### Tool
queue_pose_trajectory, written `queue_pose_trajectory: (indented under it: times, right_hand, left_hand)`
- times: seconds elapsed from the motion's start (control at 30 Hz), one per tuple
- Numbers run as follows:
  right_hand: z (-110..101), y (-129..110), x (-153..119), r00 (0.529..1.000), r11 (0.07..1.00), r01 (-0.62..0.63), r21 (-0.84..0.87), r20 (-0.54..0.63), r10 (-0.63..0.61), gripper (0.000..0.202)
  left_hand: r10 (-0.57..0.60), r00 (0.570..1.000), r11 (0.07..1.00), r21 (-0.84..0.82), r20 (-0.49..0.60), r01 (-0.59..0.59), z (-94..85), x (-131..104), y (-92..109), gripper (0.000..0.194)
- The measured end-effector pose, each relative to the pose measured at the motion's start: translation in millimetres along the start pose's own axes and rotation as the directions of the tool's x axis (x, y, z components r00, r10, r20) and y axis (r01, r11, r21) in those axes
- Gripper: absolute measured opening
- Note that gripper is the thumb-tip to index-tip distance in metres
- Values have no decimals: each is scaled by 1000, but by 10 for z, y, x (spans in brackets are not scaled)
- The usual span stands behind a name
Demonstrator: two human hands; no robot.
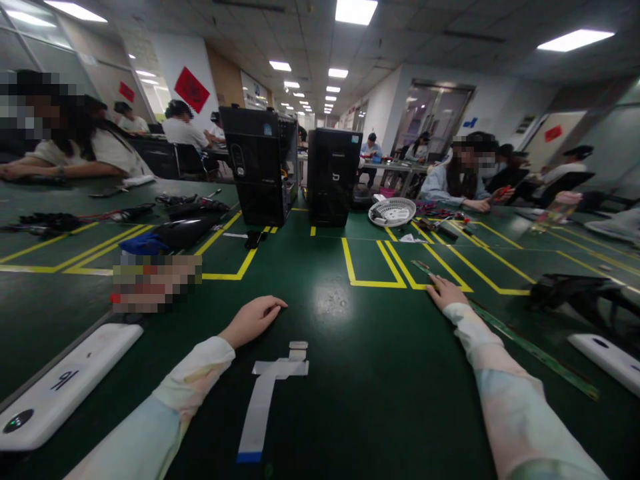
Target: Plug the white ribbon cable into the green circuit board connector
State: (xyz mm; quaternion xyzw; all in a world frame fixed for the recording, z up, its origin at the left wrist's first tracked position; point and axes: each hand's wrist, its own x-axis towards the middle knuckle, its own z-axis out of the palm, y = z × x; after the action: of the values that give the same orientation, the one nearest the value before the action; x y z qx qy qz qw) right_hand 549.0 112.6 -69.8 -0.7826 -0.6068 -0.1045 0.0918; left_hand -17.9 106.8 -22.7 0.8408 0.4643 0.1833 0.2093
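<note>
We identify two work items on the green tabletop (380, 373): a white flat ribbon cable (266, 380) and a long, narrow green circuit-board strip (535, 350).

Left hand: we find the left hand (255, 319) palm down above and to the left of the cable, apart from it. Its fingers are loosely extended side by side, pointing inward, and clamped on nothing that we can see.

Right hand: we find the right hand (446, 293) over the upper part of the strip, fingers pointing forward. The strip projects beyond the fingertips and runs out beneath the wrist toward the lower right. We cannot tell whether the fingers are clamped on it or merely rest there.

Ribbon cable: we note that it lies flat between the forearms, with a crosspiece near its upper end and a blue band at its lower end.

Surroundings: we locate a white elongated device (75, 383) beyond the left forearm and a second white device (610, 360) at the right edge. Ahead, past the yellow tape markings (377, 284), stand two black computer towers (334, 177), with a white round basket (393, 202) to their right. A co-worker (450, 183) sits at the far right side of the table.
</note>
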Motion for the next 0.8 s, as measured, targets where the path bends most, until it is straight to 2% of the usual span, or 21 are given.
queue_pose_trajectory:
  times: [0.13, 0.27, 0.47, 0.57, 0.67, 0.73, 0.8]
  right_hand:
    - [-54, -35, -53, 1000, 999, 26, 44, -2, -26, 57]
    - [-139, -108, -203, 992, 984, 129, 122, -24, -127, 52]
    - [-245, -375, -555, 940, 898, 338, 282, -57, -337, 48]
    - [-283, -409, -645, 933, 876, 358, 325, -82, -351, 48]
    - [-353, -185, -646, 967, 922, 241, 304, -156, -202, 54]
    - [-403, 104, -660, 969, 965, 44, 258, -245, 21, 62]
    - [-431, 438, -724, 891, 949, -233, 211, -345, 295, 70]
  left_hand:
    - [5, 1000, 1000, -6, 0, -5, -17, -4, 15, 35]
    - [10, 1000, 1000, -15, -3, -10, -20, -2, 4, 35]
    - [12, 1000, 1000, -24, 5, -12, 3, 3, -51, 36]
    - [18, 1000, 1000, -24, 6, -18, 17, 7, -68, 36]
    - [20, 1000, 1000, -20, 4, -20, 25, 7, -66, 36]
    - [20, 1000, 1000, -18, 4, -20, 26, 3, -57, 36]
    - [21, 1000, 1000, -16, 4, -21, 23, -1, -48, 36]
